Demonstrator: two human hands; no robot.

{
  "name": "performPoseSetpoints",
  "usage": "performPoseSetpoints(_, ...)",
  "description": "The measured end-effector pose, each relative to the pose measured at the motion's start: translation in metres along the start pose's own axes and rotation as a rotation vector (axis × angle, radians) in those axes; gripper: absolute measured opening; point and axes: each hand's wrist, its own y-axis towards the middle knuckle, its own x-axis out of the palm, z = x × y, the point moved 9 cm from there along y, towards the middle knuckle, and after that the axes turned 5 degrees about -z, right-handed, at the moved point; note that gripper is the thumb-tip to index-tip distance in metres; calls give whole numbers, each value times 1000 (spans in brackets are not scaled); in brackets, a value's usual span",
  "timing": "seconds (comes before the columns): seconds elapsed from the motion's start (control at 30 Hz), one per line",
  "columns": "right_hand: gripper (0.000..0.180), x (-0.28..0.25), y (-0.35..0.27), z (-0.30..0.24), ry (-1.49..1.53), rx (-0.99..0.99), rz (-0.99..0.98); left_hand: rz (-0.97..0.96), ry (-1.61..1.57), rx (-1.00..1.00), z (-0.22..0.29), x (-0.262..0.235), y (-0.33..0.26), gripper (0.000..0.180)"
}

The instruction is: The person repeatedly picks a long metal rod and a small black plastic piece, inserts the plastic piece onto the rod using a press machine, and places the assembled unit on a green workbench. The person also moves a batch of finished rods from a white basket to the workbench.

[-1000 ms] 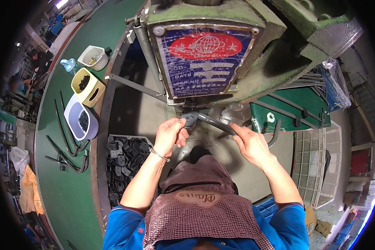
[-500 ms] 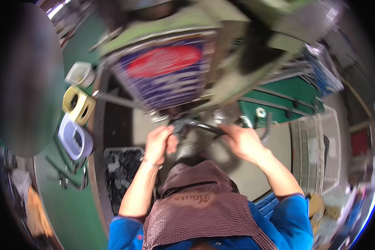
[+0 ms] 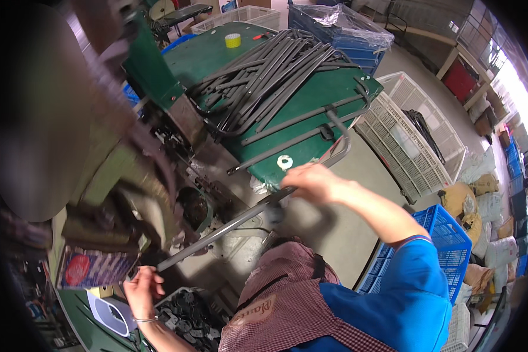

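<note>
Beside the green table's edge (image 3: pixel 311 154), right hand (image 3: pixel 312 182) fingers gripping bent metal tube (image 3: pixel 229 223), left hand (image 3: pixel 139 288) fingers closed on its lower end.

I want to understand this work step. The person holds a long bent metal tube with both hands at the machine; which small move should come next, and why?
Probably lift the tube clear toward the green table. The right hand grips its bent end near that pile of similar tubes; the left hand holds the other end by the press.
</note>
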Motion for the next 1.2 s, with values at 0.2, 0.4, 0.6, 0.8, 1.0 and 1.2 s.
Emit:
performPoseSetpoints(0.2,32,-67,-48,156,-44,207,-107,316,178,228,-43,-77,103,17)
performPoseSetpoints(0.4,37,-109,-53,315,207,461,-126,218,902,240,-26,-45,219,20)
performPoseSetpoints(0.6,40,-118,-20,402,190,471,-227,278,1399,168,-24,-23,239,10)
performPoseSetpoints(0.8,30,-152,58,421,-486,382,214,526,1293,209,-8,-16,221,7)
performPoseSetpoints(1.0,17,-134,102,429,-824,197,83,578,1032,225,-5,-21,206,9)
performPoseSetpoints(1.2,17,-200,72,398,-812,73,154,539,1053,174,-40,-48,229,12)
